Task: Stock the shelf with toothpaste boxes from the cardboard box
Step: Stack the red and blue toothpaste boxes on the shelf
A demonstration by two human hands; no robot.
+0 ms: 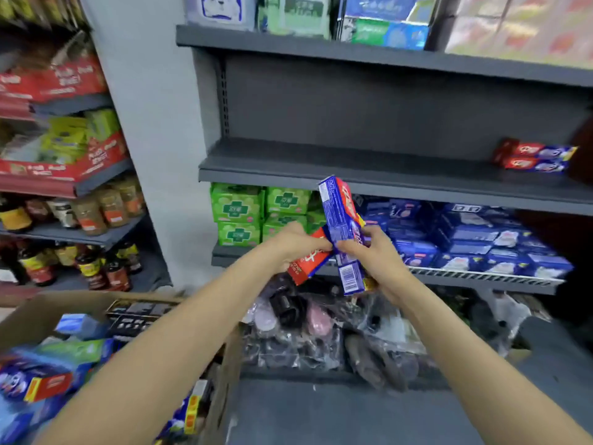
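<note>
Both hands' grip (333,248) mid-boxes (340,213).

Shop aisle, artificial light, even. Dark grey metal shelving unit (385,101) from 12 to 3 o'clock, perforated back panel, slotted upright (224,97) at its left edge. Pale grey wall pillar (150,123) at 11 o'clock. Second grey rack (80,104) at 9 to 10 o'clock, angled. Grey floor (353,415) at 6 o'clock. Focus soft throughout.
</note>
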